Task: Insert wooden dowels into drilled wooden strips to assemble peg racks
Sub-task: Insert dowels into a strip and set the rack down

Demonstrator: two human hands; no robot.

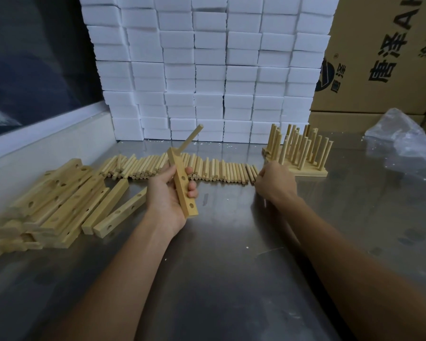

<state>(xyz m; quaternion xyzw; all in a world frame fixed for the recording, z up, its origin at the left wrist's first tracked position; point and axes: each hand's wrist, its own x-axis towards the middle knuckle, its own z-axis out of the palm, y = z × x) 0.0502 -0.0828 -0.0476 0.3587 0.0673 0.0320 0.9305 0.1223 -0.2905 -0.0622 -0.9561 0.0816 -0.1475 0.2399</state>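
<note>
My left hand grips a drilled wooden strip above the metal table, tilted, with one dowel sticking out of its far end. Two empty holes show on the strip's near half. My right hand rests knuckles-up at the right end of a long row of loose dowels, fingers curled down onto the last dowels; whether it holds one is hidden. Finished peg racks with upright dowels stand just right of that hand.
A heap of drilled strips lies at the left on the steel table. White foam blocks are stacked at the back, cardboard boxes at the right, and crumpled clear plastic beside them.
</note>
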